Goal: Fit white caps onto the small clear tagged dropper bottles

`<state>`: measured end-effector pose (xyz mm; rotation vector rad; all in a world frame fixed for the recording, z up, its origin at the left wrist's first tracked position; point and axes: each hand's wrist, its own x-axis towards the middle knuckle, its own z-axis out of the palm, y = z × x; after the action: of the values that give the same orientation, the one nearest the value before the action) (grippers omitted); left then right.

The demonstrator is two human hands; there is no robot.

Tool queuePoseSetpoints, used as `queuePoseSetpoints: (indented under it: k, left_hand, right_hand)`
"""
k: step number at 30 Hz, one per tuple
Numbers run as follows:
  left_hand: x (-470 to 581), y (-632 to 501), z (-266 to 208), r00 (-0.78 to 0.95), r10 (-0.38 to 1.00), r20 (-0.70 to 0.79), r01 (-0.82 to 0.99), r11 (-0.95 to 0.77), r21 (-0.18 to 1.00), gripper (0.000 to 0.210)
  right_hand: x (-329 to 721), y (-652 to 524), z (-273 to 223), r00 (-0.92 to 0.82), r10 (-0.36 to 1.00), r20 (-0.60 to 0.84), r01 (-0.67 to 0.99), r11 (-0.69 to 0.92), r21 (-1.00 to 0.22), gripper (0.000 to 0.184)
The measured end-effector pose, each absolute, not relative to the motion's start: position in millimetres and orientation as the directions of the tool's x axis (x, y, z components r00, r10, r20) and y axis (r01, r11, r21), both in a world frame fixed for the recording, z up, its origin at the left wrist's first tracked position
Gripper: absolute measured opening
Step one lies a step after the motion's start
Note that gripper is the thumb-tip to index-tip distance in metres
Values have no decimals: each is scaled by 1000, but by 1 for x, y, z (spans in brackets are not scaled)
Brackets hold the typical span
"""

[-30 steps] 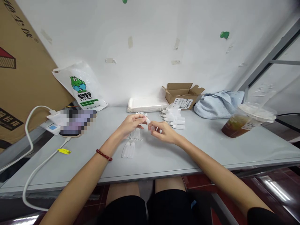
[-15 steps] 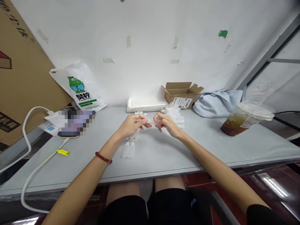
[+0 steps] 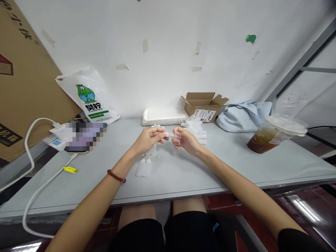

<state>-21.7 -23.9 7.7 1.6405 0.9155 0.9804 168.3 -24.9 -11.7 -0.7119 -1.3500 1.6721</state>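
Observation:
A small clear plastic tube [image 3: 173, 136] lies roughly level between my hands above the table. My left hand [image 3: 151, 140] pinches its left end, where a whitish part shows at the fingertips. The fingers of my right hand [image 3: 187, 141] are curled round its right end. Below my left hand, two flat translucent white tags [image 3: 143, 168] with a thin cord lie on the table. More whitish pieces [image 3: 152, 150] sit partly hidden behind that hand. Past my right hand is a pile of translucent white plastic pieces [image 3: 201, 134].
Along the wall stand a stack of white trays [image 3: 165, 117], an open cardboard box [image 3: 204, 105] and a light blue cloth bag [image 3: 241, 117]. A drink cup [image 3: 273, 134] is at the right. At the left are a plastic bag [image 3: 89, 98], a phone [image 3: 86, 138] and a white cable [image 3: 43, 190].
My right hand has turned slightly and its fingers have loosened, so more of the clear tube shows between my hands. My left hand has stayed nearly still.

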Motion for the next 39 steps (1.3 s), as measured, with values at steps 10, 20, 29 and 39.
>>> queuePoseSetpoints:
  k: [10,20,29,39]
  left_hand:
    - [-23,-22,1,426,887,177,125,-252,960,31]
    - [-19,-24,4,345,934,87,219,-171,961,45]
    - [-20,-24,2,418,879,231,157,-320,934,30]
    - [-18,-26,0,365,898,245,205,-335,920,30]
  right_hand:
    - [169,-26,-13,-486,871,71,-255,-63,-965,8]
    - [168,-25,-12,-477,877,66,-228,-50,-972,9]
    - [169,-23,-12,-468,882,56,-229,-59,-972,11]
    - [164,-27,-12,-439,896,58,-223,-47,-974,9]
